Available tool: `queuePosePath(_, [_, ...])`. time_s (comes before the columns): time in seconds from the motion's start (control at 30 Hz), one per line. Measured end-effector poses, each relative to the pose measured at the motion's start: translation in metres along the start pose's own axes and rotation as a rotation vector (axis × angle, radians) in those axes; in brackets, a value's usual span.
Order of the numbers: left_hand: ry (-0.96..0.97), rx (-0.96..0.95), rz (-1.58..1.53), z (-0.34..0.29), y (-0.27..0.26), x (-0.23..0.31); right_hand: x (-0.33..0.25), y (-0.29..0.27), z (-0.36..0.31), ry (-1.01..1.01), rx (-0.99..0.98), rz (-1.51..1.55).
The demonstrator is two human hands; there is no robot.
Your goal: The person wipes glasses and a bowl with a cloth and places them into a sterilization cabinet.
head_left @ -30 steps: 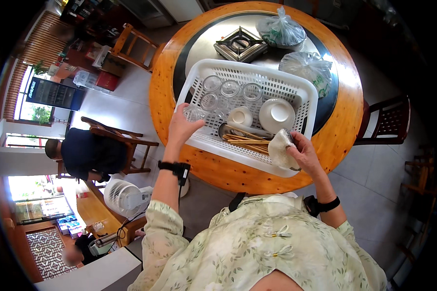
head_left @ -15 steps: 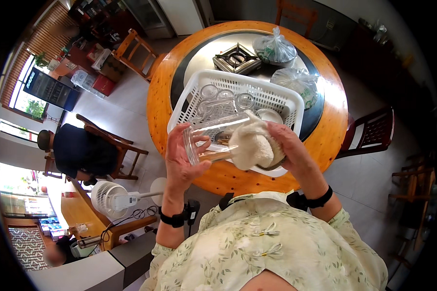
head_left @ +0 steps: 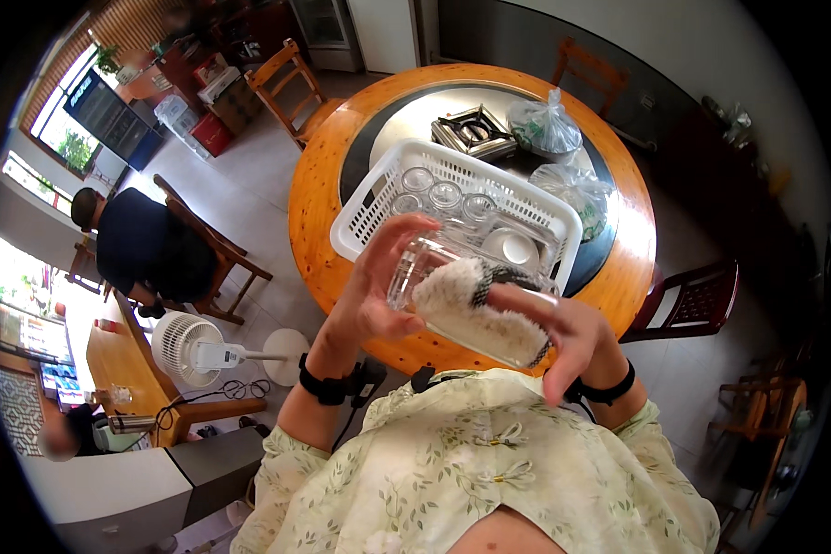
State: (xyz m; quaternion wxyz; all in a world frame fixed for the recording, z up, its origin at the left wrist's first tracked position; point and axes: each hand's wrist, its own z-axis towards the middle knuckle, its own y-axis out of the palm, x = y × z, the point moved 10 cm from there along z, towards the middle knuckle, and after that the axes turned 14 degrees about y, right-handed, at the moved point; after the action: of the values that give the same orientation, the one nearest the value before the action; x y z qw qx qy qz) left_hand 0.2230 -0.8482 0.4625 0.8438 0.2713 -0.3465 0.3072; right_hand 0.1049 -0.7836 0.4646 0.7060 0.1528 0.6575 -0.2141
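My left hand [head_left: 374, 300] grips a clear glass jar [head_left: 414, 268] near its base, with the jar lying tilted in front of me. Inside it is bunched a white fluffy cloth [head_left: 471, 309] with a dark patterned edge. The fingers of my right hand [head_left: 571, 334] reach in through the jar's mouth and press on the cloth, while the thumb stays outside. Just beyond the jar, a white plastic basket [head_left: 349, 229] holds several clear glasses [head_left: 445, 194] and a white cup [head_left: 512, 247]. The jar and my hands hide the basket's near side.
The basket stands on a round wooden table [head_left: 319, 175]. Behind it are a portable gas stove [head_left: 471, 138] and two knotted plastic bags [head_left: 547, 131]. A white fan [head_left: 185, 349] stands to my left, near a seated person [head_left: 148, 245]. A dark red chair [head_left: 692, 300] is at the right.
The cloth, bunched over the jar's mouth before, is now inside the jar with my right fingers. The jar's mouth has tipped lower and toward me. My view has shifted slightly.
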Motion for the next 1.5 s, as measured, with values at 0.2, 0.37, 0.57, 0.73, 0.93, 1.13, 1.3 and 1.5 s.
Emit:
queuePosePath(0.2, [-0.098, 0.015, -0.048, 0.011, 0.013, -0.008, -0.005, 0.01, 0.013, 0.478, 0.086, -0.784])
queuePosePath(0.37, [-0.174, 0.06, -0.064, 0.014, 0.007, -0.021, -0.01, 0.001, 0.014, 0.283, 0.105, -0.835])
queuePosePath(0.57, [0.074, -0.106, 0.211, 0.03, 0.013, 0.0, 0.008, -0.041, -0.009, -0.236, 0.433, 0.792])
queuePosePath(0.73, [0.09, 0.184, -0.251, 0.031, 0.026, -0.016, 0.009, -0.037, 0.001, -0.474, 0.284, 1.02])
queuePosePath(0.93, [0.042, 0.255, -0.28, 0.023, 0.022, -0.02, -0.004, -0.019, -0.012, -0.147, 0.491, -0.422])
queuePosePath(1.13, [-0.138, 0.408, -0.1, 0.017, 0.009, -0.024, 0.005, -0.033, 0.023, 0.288, 0.355, -0.825])
queuePosePath(1.3, [-0.092, 0.27, -0.173, 0.019, -0.001, 0.002, -0.007, -0.04, -0.013, -0.06, 0.552, 0.178])
queuePosePath(1.5, [0.077, 0.169, -0.344, 0.016, 0.025, -0.016, -0.004, -0.019, 0.012, -0.53, 0.022, 1.153])
